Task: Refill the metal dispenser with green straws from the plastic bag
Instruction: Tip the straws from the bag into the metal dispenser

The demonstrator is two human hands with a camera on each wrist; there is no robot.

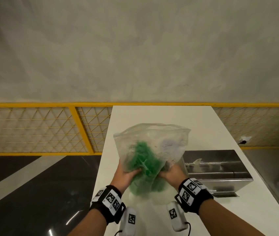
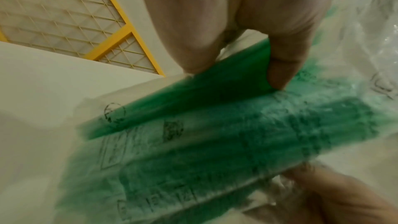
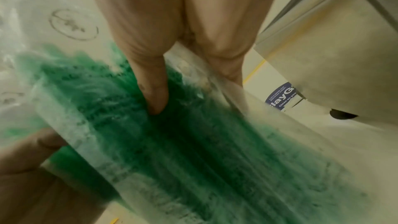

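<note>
A clear printed plastic bag (image 1: 154,143) of green straws (image 1: 143,166) is held above the white table (image 1: 203,126), between both hands. My left hand (image 1: 126,174) grips the bundle from the left, thumb and fingers curled round it; close up, the left hand (image 2: 247,60) pinches straws (image 2: 215,134) through the film. My right hand (image 1: 171,172) grips it from the right. In the right wrist view the right hand (image 3: 172,83) presses its thumb into the straws (image 3: 183,151). The metal dispenser (image 1: 217,169) lies on the table just right of my right hand; its steel wall (image 3: 336,57) is close.
A yellow mesh fence (image 1: 50,128) runs behind the table, with dark floor (image 1: 33,184) to the left. A wall socket (image 1: 244,140) sits at the right. The far half of the table is bare. A blue label (image 3: 281,97) shows beside the dispenser.
</note>
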